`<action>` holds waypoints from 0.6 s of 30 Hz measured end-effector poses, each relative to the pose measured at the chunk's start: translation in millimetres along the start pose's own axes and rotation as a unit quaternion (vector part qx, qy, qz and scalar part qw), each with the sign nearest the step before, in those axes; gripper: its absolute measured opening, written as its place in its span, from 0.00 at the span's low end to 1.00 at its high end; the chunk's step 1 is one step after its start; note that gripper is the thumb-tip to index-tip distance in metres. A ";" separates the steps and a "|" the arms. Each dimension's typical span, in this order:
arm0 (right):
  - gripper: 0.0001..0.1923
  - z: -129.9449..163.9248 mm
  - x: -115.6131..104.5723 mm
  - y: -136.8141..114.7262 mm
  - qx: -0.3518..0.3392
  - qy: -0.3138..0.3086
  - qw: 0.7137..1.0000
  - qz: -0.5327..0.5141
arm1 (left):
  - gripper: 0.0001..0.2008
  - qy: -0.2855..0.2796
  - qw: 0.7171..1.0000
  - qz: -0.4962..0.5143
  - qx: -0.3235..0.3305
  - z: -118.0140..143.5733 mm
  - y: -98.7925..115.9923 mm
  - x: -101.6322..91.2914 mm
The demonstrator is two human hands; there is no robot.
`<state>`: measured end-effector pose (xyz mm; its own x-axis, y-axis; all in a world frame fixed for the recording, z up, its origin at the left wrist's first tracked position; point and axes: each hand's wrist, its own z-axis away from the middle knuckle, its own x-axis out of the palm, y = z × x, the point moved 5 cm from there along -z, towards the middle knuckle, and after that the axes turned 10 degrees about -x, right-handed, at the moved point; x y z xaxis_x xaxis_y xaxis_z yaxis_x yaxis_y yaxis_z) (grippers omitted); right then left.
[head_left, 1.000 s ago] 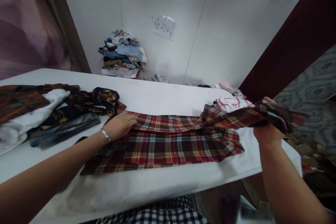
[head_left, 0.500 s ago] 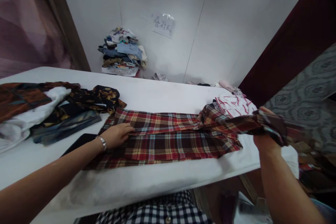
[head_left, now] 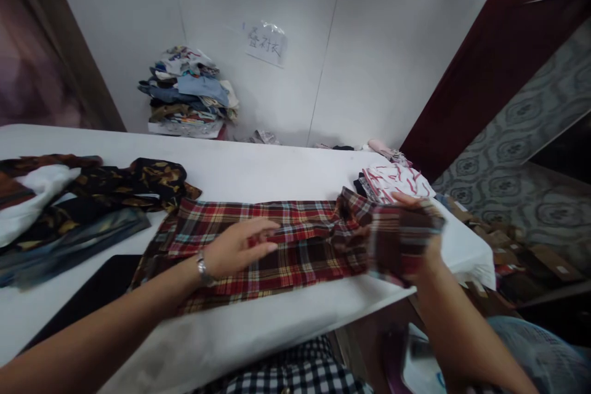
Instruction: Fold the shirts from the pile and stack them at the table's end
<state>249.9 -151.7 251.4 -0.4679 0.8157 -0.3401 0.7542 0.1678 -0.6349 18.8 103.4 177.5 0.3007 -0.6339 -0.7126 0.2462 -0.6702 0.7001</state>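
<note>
A red and brown plaid shirt (head_left: 295, 258) lies folded lengthwise across the white table. My right hand (head_left: 427, 228) grips a sleeve of the shirt at the right end and holds it raised off the table; the lifted cloth is blurred and covers part of the fingers. Above the middle of the shirt hovers my left hand (head_left: 242, 246), fingers apart with nothing in them, a bracelet on its wrist. Part of a black flat board (head_left: 87, 295) shows at the shirt's left end, and the rest of it is hidden.
Loose garments (head_left: 124, 184) lie in a heap on the left. A white and red folded cloth (head_left: 397, 181) sits just beyond my right hand. At the back, a tall pile of clothes (head_left: 189, 92) stands against the wall below a paper sign (head_left: 265, 43). Boxes are at the right.
My right hand has brought the sleeve inward to the left, over the shirt's right end. My left hand has lifted off the shirt and opened. The view has turned rightward.
</note>
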 end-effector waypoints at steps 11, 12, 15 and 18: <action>0.32 -16.2 124.1 1.2 -0.027 -0.299 0.941 -0.153 | 0.21 0.081 0.958 0.264 -0.081 14.9 15.7 62.4; 0.30 -26.3 118.6 23.5 0.009 -0.270 0.951 -0.153 | 0.19 0.096 0.961 0.246 -0.084 17.8 4.2 59.4; 0.25 -57.6 104.1 97.3 0.108 -0.218 0.968 -0.060 | 0.15 0.102 0.975 0.188 -0.063 29.5 -20.1 51.3; 0.27 -77.5 105.5 155.7 0.172 -0.276 0.944 0.052 | 0.14 0.097 0.988 0.113 -0.030 41.4 -26.7 47.3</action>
<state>353.7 3.5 170.4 -0.6396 0.3890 -0.6630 0.6599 -0.1646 -0.7331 -11.8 75.4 123.2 0.5237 -0.6746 -0.5202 0.2057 -0.4925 0.8457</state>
